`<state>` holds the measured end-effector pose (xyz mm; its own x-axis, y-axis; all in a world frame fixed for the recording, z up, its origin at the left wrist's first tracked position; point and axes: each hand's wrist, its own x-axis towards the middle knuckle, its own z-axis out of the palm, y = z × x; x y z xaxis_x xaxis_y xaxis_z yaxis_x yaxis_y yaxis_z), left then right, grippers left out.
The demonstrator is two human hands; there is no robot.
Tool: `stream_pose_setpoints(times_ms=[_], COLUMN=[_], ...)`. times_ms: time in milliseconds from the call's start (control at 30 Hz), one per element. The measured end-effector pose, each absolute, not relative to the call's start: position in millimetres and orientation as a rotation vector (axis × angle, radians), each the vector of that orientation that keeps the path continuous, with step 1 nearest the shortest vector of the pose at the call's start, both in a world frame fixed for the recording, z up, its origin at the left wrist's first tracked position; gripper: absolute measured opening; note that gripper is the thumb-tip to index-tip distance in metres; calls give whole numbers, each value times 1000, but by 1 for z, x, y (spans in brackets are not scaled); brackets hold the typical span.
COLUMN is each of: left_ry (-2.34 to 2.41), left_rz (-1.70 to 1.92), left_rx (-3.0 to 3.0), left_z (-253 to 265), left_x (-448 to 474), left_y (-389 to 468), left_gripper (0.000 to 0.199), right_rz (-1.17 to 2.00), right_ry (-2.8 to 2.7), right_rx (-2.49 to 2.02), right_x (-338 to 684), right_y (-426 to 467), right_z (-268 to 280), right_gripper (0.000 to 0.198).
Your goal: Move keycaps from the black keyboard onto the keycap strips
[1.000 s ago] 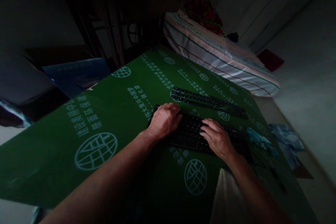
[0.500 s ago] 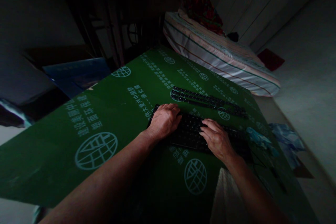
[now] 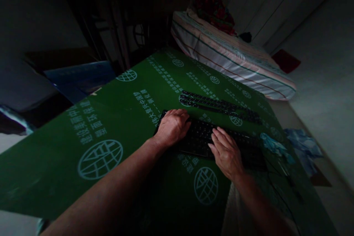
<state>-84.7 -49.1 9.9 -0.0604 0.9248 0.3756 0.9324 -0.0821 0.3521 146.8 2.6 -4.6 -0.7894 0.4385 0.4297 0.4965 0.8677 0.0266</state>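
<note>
Green table cover [image 3: 132, 125]: spreads out to the left of the left hand and beneath the work of both hands; its surface looks smooth, so a sideways push might slide things on it.
Left hand [image 3: 174, 125]: fingers curled over the left end of the keyboard; whether they grip its edge I cannot tell.
Keyboard [image 3: 199, 128]: lies under the left hand and runs right, passing beneath the right hand; if the left hand eased off, it might shift or swivel under uneven pressure.
Black key strips [image 3: 212, 102]: lie in rows just beyond both hands; a forward sweep of the fingers could knock them out of line.
Right hand [image 3: 225, 149]: open, fingers loosely bent, tips over the keys; pressing askew could seat a key crookedly.
Teal cloth [image 3: 273, 145]: crumpled, right of the right hand.
Slim dark tool [image 3: 289, 180]: beyond the right wrist; an elbow swing could nudge it.
</note>
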Motion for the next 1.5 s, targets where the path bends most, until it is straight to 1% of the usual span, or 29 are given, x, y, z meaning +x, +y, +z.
stream_pose_setpoints(times_ms=[800,967,1100,1300,1500], left_ry=[-2094,-2080,-2080,-2083,-2078], left_rz=[-808,-813,-807,-794,-778], left_rx=[-2133,-2131,-2129,-2128,-2130], left_z=[11,9,10,8,5], left_x=[-85,-86,-87,-87,-89], left_y=[-47,-47,-46,-45,-45], left_gripper=[21,21,21,19,21], right_rz=[-212,-259,-277,-241,-182], right_ry=[-2623,-2530,-2470,-2452,-2424], right_rx=[-769,-759,-740,-777,-810], right_x=[141,143,144,143,143], right_y=[-4,-5,-5,-6,-6], right_z=[-6,-13,-14,-14,-11], right_gripper=[28,30,27,22,25])
